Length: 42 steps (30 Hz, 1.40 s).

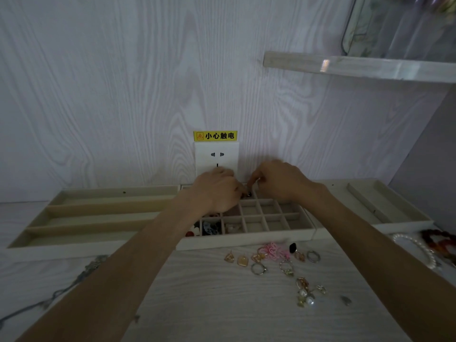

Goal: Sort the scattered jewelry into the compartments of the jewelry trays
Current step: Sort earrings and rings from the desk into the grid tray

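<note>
3 beige jewelry trays are lined along the wall, the gridded middle tray partly filled. A small dark piece is pinched over its far compartments by the left hand and right hand, while loose rings and earrings are left scattered on the table

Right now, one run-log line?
left hand and right hand: over beige gridded jewelry tray | small dark ring: between fingertips | grip: unclear

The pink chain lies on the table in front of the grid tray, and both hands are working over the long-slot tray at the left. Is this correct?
Not quite. The head view shows the left hand and the right hand over the far rows of the grid tray, not the long-slot tray, which lies untouched at the left. The pink chain does lie on the table in front of the grid tray.
</note>
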Tool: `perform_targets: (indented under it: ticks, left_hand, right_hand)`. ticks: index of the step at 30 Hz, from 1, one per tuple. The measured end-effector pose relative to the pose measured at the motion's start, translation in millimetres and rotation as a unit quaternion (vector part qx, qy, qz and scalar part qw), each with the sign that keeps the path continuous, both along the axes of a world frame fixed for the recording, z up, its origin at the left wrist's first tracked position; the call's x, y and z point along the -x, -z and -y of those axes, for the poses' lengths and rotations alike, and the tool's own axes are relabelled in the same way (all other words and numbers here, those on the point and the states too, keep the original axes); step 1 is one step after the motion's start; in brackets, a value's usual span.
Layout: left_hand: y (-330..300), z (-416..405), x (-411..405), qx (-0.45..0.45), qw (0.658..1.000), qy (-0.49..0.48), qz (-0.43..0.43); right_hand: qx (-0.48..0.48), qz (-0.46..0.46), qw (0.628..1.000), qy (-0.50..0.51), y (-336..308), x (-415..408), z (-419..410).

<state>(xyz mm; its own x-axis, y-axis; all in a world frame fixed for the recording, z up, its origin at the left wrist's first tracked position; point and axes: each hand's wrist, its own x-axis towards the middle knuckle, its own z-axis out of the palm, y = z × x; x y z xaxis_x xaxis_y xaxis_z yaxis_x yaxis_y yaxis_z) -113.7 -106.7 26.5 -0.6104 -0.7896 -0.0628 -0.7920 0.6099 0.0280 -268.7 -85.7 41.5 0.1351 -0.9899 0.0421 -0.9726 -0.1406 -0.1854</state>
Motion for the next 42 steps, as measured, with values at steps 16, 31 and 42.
perform_targets:
  ticks: [16,31,42]
  left_hand:
    - [-8.5,-6.9,6.8,0.096,0.995,0.013,0.012]
    - [-3.7,-1.2,20.7,0.093,0.982,-0.120,-0.116]
    - [10.7,18.0,35.3,0.054,0.973,-0.184,-0.126]
  right_hand:
    - [0.007,-0.074,0.997,-0.003,1.4,-8.6,-5.2]
    - [0.027,-0.021,0.999,0.017,7.0,-7.8,4.0]
    - [0.016,0.033,0.997,0.071,17.1,-9.4,16.3]
